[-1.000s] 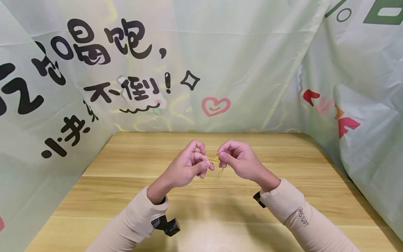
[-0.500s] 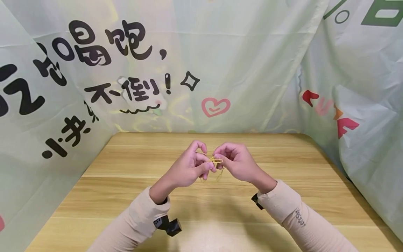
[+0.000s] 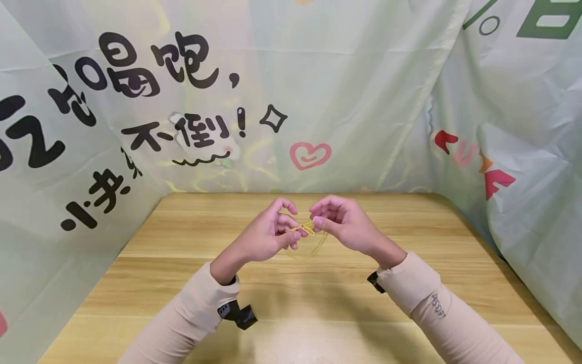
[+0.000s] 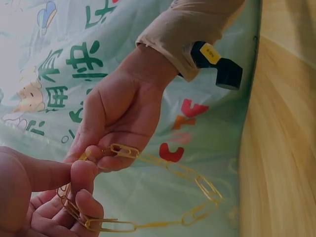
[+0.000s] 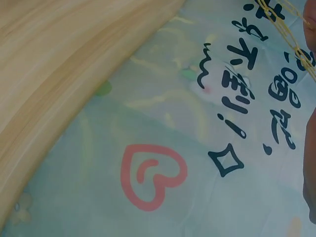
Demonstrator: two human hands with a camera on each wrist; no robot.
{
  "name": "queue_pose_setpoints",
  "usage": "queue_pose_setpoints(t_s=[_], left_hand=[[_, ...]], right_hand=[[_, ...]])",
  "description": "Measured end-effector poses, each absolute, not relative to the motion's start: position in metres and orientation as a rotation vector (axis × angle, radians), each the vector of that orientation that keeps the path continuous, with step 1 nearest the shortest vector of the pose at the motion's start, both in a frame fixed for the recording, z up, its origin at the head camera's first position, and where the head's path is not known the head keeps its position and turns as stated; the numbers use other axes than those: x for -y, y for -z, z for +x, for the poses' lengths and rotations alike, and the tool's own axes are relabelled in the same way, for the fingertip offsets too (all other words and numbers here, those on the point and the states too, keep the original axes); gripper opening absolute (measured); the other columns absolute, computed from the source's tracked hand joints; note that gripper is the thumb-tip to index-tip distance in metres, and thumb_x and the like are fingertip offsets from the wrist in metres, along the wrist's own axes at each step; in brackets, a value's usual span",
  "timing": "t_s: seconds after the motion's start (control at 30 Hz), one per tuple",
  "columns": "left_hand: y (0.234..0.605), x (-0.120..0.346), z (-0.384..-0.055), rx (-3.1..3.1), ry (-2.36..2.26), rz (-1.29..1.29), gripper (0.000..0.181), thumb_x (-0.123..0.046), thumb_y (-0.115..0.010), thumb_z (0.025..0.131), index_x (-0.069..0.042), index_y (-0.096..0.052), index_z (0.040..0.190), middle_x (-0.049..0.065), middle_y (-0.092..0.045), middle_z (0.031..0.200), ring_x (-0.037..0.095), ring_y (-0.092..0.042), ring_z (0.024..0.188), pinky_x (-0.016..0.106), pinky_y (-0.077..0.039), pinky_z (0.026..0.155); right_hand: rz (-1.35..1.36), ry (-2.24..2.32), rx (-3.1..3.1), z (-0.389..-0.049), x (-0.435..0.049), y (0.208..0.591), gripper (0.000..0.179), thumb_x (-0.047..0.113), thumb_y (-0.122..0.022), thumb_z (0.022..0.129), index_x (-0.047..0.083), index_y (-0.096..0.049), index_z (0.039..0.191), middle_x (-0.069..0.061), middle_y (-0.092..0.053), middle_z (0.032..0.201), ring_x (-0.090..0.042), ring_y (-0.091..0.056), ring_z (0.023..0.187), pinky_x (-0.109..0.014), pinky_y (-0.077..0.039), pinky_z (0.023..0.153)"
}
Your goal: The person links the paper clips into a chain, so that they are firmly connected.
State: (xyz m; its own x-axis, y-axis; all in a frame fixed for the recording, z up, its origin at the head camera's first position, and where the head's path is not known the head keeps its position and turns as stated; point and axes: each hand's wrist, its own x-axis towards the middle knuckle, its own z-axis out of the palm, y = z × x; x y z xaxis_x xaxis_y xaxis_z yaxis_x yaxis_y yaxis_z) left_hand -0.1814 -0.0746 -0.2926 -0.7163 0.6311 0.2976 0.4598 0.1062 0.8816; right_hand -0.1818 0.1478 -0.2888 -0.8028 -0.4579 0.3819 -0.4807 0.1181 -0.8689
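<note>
A chain of yellow paper clips hangs in a loop below both hands in the left wrist view. In the head view, my left hand pinches paper clips between thumb and finger, its index finger bent above them. Facing it, my right hand pinches the other side of the same small cluster with thumb and fingertips. Exactly how the clips cross there is too small to tell. At the upper right of the right wrist view, part of the chain shows beside the edge of a hand.
Both hands are held above a wooden table. Pale green printed cloth hangs behind the table and along both sides. A black wrist camera sticks out from the left sleeve.
At half a second ago the hands came closer together over the clips; now they are slightly farther apart and a little higher. More of the hanging chain shows between them.
</note>
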Motion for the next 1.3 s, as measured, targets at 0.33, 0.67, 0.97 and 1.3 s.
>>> queue_pose_setpoints(t_s=[0.33,0.67,0.97,1.3], left_hand=[[0.294,0.079,-0.186,-2.210,-1.631,1.107,0.030,0.007,-0.056,0.093,0.001,-0.036,0.114,0.018,-0.069,0.097,0.024,-0.064,0.072,0.044,-0.055,0.072],[0.302,0.084,-0.191,-2.304,-1.579,1.130,0.010,-0.001,-0.058,0.095,0.005,-0.057,0.103,0.010,-0.068,0.090,0.027,-0.062,0.071,0.032,-0.052,0.060],[0.306,0.088,-0.201,-2.298,-1.626,1.057,0.010,0.002,-0.054,0.097,0.004,-0.053,0.106,0.013,-0.068,0.094,0.023,-0.060,0.068,0.033,-0.051,0.058],[0.307,0.084,-0.199,-2.356,-1.618,1.093,0.013,0.000,-0.059,0.094,0.004,-0.058,0.106,0.011,-0.062,0.083,0.029,-0.057,0.067,0.028,-0.047,0.055]], right_hand=[[0.959,-1.851,2.272,-0.183,-0.153,0.289,0.012,-0.007,-0.063,0.090,-0.010,-0.060,0.101,-0.012,-0.064,0.082,-0.017,-0.066,0.073,-0.030,-0.056,0.070],[0.930,-1.812,2.271,-0.185,-0.153,0.289,0.008,-0.007,-0.063,0.090,-0.008,-0.061,0.097,-0.011,-0.065,0.080,-0.016,-0.065,0.072,-0.031,-0.055,0.067],[0.750,-1.887,2.476,-0.196,-0.162,0.296,0.011,-0.002,-0.062,0.092,-0.006,-0.060,0.102,-0.017,-0.062,0.090,-0.020,-0.064,0.078,-0.038,-0.055,0.080],[0.817,-1.892,2.489,-0.194,-0.162,0.297,0.011,-0.007,-0.060,0.091,-0.008,-0.062,0.103,-0.016,-0.064,0.087,-0.021,-0.066,0.080,-0.038,-0.055,0.080]])
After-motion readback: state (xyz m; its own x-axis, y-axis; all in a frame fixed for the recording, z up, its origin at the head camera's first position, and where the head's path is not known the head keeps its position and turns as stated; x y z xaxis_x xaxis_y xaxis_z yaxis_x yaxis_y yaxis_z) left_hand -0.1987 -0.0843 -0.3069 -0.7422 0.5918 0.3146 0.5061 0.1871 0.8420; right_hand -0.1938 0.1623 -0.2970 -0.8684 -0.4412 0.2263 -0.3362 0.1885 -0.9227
